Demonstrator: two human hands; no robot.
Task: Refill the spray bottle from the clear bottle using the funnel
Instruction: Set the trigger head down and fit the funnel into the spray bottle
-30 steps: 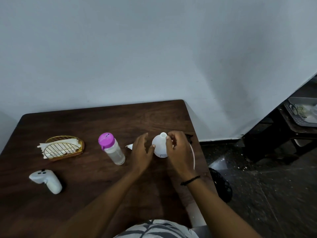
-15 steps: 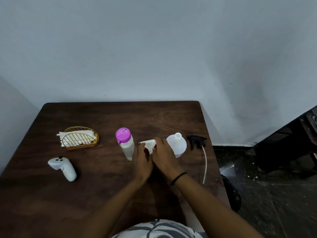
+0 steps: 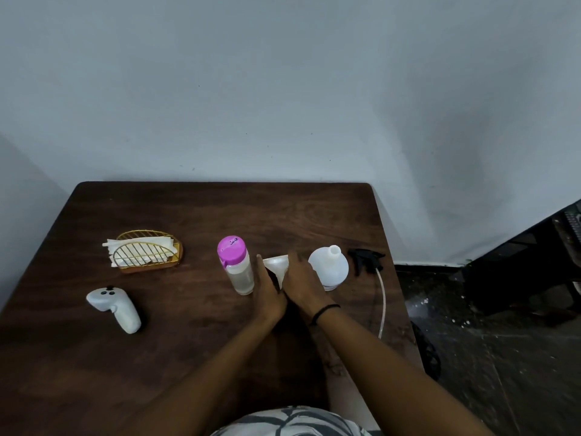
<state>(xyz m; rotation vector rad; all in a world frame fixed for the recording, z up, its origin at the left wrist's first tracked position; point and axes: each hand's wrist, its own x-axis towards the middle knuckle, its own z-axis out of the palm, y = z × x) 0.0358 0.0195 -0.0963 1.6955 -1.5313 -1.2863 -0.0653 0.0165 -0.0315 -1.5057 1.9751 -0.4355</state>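
I see both hands meeting at the white funnel (image 3: 276,265), which lies between the clear bottle (image 3: 236,266) with its pink cap and the uncapped spray bottle (image 3: 329,267) on the table (image 3: 188,341); the right hand (image 3: 303,284) curls its fingers over the funnel; the left hand (image 3: 267,294) touches it from the other side, grip I cannot tell; the black sprayer head (image 3: 364,261) with its tube lies just right of the spray bottle.

The table (image 3: 188,357) is dark, matt, grained wood. The spray bottle (image 3: 330,269) and funnel (image 3: 276,265) look like translucent white plastic; the napkin holder (image 3: 147,251) is gold wire.
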